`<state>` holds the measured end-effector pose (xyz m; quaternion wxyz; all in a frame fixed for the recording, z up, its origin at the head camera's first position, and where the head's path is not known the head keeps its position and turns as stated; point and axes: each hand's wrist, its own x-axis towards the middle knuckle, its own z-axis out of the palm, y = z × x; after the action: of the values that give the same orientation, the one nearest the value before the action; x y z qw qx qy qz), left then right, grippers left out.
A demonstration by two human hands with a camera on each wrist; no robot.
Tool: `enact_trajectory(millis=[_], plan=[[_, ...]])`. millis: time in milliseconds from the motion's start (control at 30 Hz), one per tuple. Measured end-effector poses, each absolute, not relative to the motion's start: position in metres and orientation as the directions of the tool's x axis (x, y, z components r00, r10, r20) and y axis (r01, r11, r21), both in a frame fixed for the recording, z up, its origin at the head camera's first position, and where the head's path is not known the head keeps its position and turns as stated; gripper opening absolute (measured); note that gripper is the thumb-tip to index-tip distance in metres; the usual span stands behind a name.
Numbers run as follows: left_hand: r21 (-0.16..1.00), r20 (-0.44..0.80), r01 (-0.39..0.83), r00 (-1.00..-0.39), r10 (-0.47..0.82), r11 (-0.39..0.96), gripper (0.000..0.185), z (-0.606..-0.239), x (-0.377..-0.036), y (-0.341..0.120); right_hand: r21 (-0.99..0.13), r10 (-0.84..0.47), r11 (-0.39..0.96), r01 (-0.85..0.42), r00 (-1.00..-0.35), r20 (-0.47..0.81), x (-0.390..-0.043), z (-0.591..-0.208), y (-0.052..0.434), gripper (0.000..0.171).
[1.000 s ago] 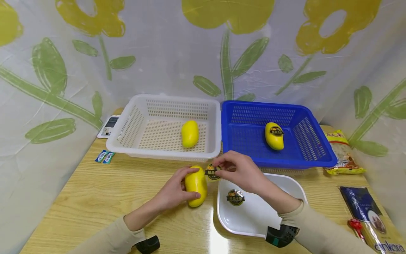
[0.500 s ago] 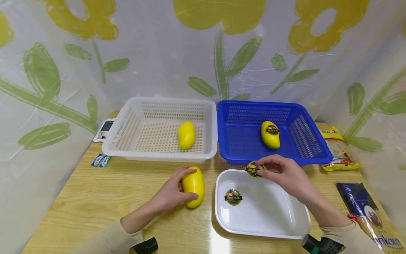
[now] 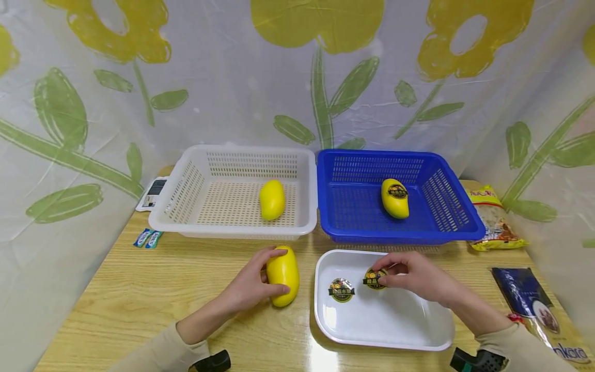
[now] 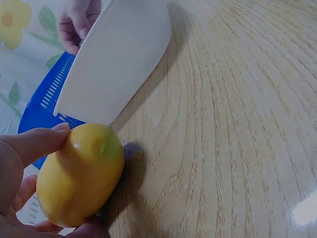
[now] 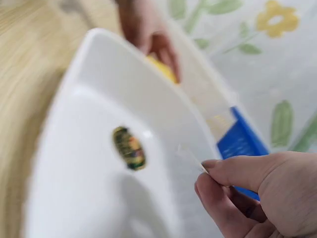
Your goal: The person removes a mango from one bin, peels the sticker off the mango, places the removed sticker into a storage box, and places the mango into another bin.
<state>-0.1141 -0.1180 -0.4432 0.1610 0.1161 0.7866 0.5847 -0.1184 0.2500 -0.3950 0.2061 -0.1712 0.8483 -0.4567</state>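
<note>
Looking down from the head view, the left hand (image 3: pixel 253 284) has its grip curled round a yellow mango (image 3: pixel 282 268) that lies on the wooden surface (image 3: pixel 153 279), just left of a white tray (image 3: pixel 395 330). The right hand (image 3: pixel 413 274) pinches a round sticker (image 3: pixel 374 277) over the tray, near its far edge. A second sticker (image 3: pixel 341 289) lies flat in the tray, just beside the held one. Behind them stand a white basket (image 3: pixel 186 191) with one mango (image 3: pixel 271 199) in it and a blue basket (image 3: pixel 446 206) with a mango that has a sticker on it (image 3: pixel 395 198). Snack bags (image 3: pixel 495 219) lie at the right side.

In the left wrist view, the thumb and fingers (image 4: pixel 34 144) wrap the yellow mango (image 4: pixel 81 173), which rests on the surface (image 4: pixel 223 124). The tray (image 4: pixel 119 54) is close by, and the other hand (image 4: pixel 77 22) shows at its far end.

In the right wrist view, the fingertips (image 5: pixel 223 171) pinch the thin edge of the sticker (image 5: pixel 190 156) above the tray (image 5: pixel 89 163). The second sticker (image 5: pixel 129 148) lies on the tray floor. The picture is blurry.
</note>
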Motion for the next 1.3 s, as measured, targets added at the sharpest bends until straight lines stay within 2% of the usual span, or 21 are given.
enact_trajectory(millis=[467,700,933,1300], plan=[[0.955,-0.117,-0.002,-0.921,0.372,0.295,0.07,-0.447,-0.115,-0.119,-0.827,-0.502,0.548,-0.122,-0.839,-0.209,-0.123,-0.425,0.243,0.023],[0.961,-0.118,-0.011,-0.92,0.374,0.276,0.071,-0.445,-0.114,-0.119,-0.849,-0.543,0.511,-0.136,-0.816,-0.196,-0.125,-0.433,0.243,0.021],[0.96,-0.127,-0.019,-0.919,0.374,0.281,0.071,-0.444,-0.114,-0.118,-0.838,-0.535,0.531,-0.128,-0.817,-0.214,-0.125,-0.435,0.241,0.021],[0.951,-0.119,0.0,-0.923,0.365,0.31,0.07,-0.448,-0.114,-0.118,-0.732,-0.566,0.607,-0.309,-0.815,-0.125,-0.125,-0.436,0.238,0.017]])
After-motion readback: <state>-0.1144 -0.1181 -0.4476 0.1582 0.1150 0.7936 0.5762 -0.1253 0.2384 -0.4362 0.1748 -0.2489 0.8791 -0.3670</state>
